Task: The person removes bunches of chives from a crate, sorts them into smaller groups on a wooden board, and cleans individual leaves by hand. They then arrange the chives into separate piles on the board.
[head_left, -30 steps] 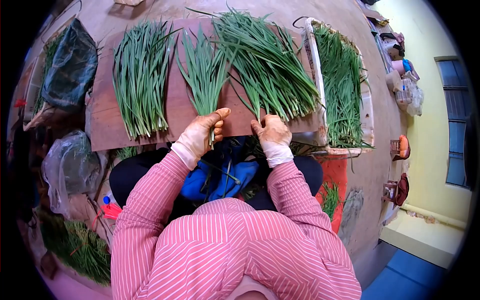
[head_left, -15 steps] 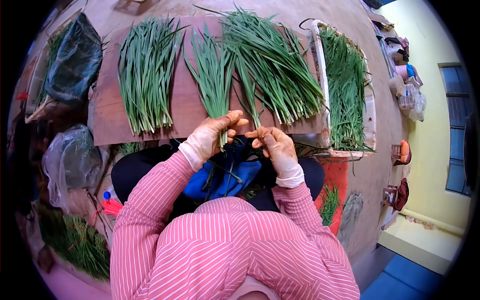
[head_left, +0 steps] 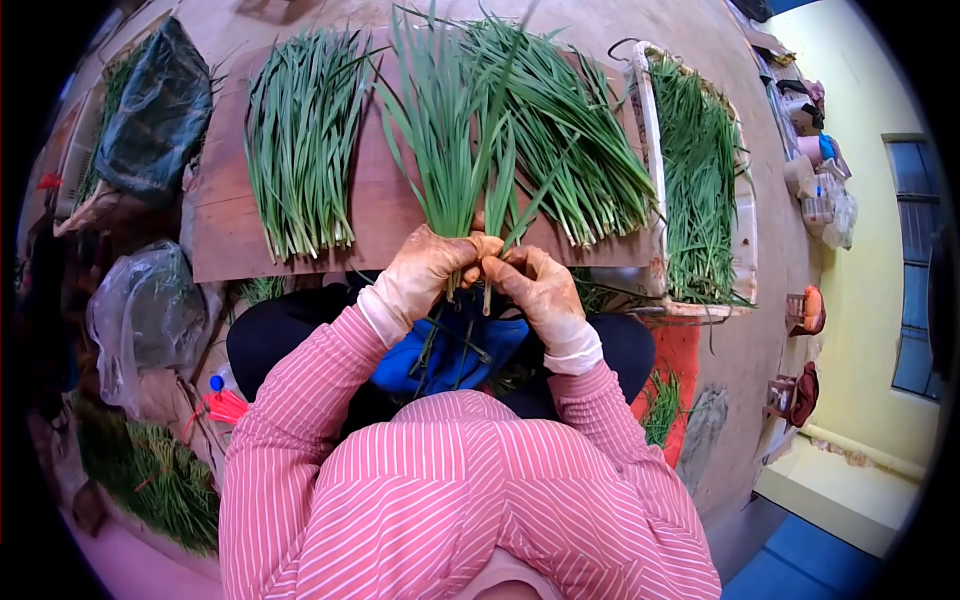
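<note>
My left hand (head_left: 425,272), in a stained glove, grips the base of a bunch of green chives (head_left: 447,130) that fans upward over the wooden board (head_left: 385,215). My right hand (head_left: 535,290), also gloved, pinches a single chive stalk (head_left: 500,190) right beside that bunch, its cut end poking down between my fingers. Both hands meet at the board's near edge, above my lap. A sorted pile of chives (head_left: 300,140) lies at the board's left. A larger loose pile (head_left: 575,130) lies at its right.
A white crate (head_left: 648,150) full of chives stands right of the board. Blue cloth (head_left: 450,355) with trimmings covers my lap. Plastic bags (head_left: 140,310) and more chives (head_left: 160,480) lie on the floor at left. A dark bag (head_left: 150,110) sits at the far left.
My left hand has lifted the bunch off the board so it stands more upright. My right hand took a stalk from the right pile and brought it against the bunch.
</note>
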Tool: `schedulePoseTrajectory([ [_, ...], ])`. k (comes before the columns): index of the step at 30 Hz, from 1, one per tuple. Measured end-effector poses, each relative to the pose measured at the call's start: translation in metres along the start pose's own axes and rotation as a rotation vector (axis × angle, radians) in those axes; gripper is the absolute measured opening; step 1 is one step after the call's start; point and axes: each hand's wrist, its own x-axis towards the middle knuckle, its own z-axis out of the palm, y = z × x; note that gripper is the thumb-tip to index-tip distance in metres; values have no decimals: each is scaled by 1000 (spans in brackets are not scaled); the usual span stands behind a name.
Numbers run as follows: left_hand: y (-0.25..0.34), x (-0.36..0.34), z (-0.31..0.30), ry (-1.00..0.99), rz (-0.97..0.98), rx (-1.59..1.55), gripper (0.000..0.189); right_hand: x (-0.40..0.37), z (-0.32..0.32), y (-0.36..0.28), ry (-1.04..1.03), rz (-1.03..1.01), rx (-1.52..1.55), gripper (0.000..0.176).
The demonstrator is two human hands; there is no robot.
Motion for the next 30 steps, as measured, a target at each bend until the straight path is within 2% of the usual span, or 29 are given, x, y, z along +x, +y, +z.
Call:
schedulePoseTrajectory([
  [2,-3,2,-2,26,-76,38,28,10,-2,14,-70,-37,241,25],
  [3,-4,4,-5,29,-73,38,28,12,-4,17,-35,59,162,23],
  [6,-12,9,-10,17,-48,-36,26,10,3,24,31,105,262,22],
  [16,-29,13,-10,91,-93,67,21,10,5,53,100,183,303,22],
  [21,-33,14,-14,148,-156,63,21,11,9,54,94,283,533,16],
  [23,-34,15,-16,143,-197,-23,22,11,7,58,90,280,486,16],
  [28,-31,14,-17,141,-200,7,19,6,9,58,115,257,412,18],
  [30,-28,16,-20,132,-190,45,18,3,8,60,82,300,209,19],
])
